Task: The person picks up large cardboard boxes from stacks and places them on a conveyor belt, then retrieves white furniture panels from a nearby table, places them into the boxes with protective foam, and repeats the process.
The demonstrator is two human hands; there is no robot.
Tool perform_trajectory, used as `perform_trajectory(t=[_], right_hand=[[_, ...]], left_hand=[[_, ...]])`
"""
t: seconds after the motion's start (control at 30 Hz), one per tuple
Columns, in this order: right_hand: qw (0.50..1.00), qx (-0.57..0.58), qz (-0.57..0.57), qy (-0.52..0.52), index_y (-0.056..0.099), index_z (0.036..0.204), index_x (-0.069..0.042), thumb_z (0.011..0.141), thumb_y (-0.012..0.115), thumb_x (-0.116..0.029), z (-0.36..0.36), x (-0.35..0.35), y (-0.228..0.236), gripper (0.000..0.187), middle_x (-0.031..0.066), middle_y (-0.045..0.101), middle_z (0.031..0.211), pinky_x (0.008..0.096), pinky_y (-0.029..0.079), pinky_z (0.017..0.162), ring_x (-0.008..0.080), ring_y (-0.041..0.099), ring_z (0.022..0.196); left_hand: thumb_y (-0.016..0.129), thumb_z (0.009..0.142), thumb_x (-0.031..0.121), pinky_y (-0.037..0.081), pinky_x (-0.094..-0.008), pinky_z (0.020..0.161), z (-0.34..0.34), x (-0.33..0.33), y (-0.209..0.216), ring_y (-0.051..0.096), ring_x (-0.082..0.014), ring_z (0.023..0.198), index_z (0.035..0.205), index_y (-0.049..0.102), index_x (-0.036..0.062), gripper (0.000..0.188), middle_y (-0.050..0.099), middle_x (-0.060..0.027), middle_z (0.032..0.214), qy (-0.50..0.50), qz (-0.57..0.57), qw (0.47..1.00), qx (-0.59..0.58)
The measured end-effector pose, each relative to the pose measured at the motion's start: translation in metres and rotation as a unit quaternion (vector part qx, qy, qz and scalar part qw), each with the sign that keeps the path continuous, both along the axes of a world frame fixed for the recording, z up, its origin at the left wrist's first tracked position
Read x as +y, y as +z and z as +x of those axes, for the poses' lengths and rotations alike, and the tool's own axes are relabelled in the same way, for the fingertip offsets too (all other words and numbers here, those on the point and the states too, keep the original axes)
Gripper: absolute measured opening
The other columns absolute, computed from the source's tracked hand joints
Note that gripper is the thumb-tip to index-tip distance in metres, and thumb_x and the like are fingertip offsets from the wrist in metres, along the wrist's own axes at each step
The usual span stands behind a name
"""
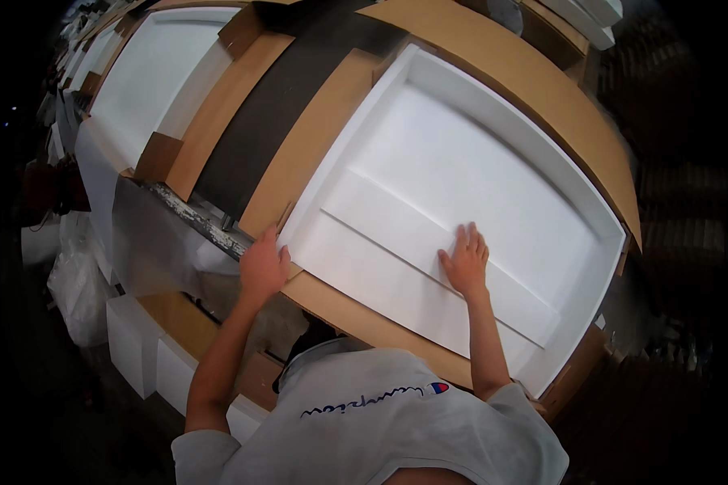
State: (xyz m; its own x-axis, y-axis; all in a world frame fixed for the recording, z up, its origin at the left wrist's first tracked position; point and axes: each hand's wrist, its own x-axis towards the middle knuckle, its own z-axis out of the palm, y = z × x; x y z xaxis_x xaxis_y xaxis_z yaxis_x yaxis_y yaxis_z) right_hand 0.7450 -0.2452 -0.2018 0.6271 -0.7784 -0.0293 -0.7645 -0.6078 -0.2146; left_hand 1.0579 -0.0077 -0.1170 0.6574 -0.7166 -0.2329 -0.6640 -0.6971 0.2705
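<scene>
A large cardboard box [332,303] lies with its flaps folded out, and white panels that look like foam line its floor [493,182] and its walls [514,101]. Across the near part of the floor runs a long, flat white strip [396,217]. My right hand [466,263] rests on this strip, fingers spread and nothing held. At the box's near left corner is my left hand [264,267], its thumb apart from the fingers. It touches the corner beside the cardboard flap, and part of its fingers' contact is hard to see.
Another white-lined cardboard box [158,69] sits farther left, past a dark strip of surface [275,105]. White blocks [133,343] and a clear plastic bag [77,283] lie below on the left. A wide brown flap [534,77] bends outward along the far side.
</scene>
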Motion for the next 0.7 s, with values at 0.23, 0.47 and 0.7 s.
perform_trajectory(t=[0.23, 0.47, 0.7], right_hand=[[0.947, 0.074, 0.309, 0.052, 0.054, 0.090, -0.003, 0.075, 0.072, -0.035, -0.013, 0.046, 0.060, 0.040, 0.0160, 0.060, 0.107, 0.0382, 0.048, 0.077, 0.0314, 0.058, 0.095], [0.914, 0.065, 0.388, 0.100, 0.053, 0.130, -0.005, 0.090, 0.045, -0.057, -0.046, 0.126, 0.064, 0.066, 0.0216, 0.058, 0.120, 0.0397, 0.039, 0.101, 0.0338, 0.053, 0.116], [0.865, 0.096, 0.481, 0.103, 0.046, 0.135, -0.003, 0.092, 0.034, -0.062, -0.046, 0.149, 0.065, 0.074, 0.0248, 0.049, 0.132, 0.0409, 0.037, 0.103, 0.0388, 0.047, 0.121]], left_hand=[[0.063, 0.080, 0.038, 0.050, -0.0484, 0.080, 0.012, 0.002, -0.005, 0.063, -0.0424, 0.091, 0.121, 0.050, -0.0036, 0.059, 0.065, -0.0242, 0.101, 0.026, -0.021, 0.999, 0.009], [0.064, 0.083, 0.023, 0.046, -0.0409, 0.086, -0.009, 0.003, 0.020, 0.051, -0.0381, 0.109, 0.114, 0.055, 0.0000, 0.039, 0.057, -0.0181, 0.111, -0.141, -0.303, 0.933, -0.132], [0.052, 0.090, 0.039, 0.049, -0.0409, 0.078, -0.050, 0.020, 0.022, 0.063, -0.0318, 0.082, 0.084, 0.071, 0.0050, 0.040, 0.068, -0.0130, 0.079, -0.288, 0.084, 0.948, 0.107]])
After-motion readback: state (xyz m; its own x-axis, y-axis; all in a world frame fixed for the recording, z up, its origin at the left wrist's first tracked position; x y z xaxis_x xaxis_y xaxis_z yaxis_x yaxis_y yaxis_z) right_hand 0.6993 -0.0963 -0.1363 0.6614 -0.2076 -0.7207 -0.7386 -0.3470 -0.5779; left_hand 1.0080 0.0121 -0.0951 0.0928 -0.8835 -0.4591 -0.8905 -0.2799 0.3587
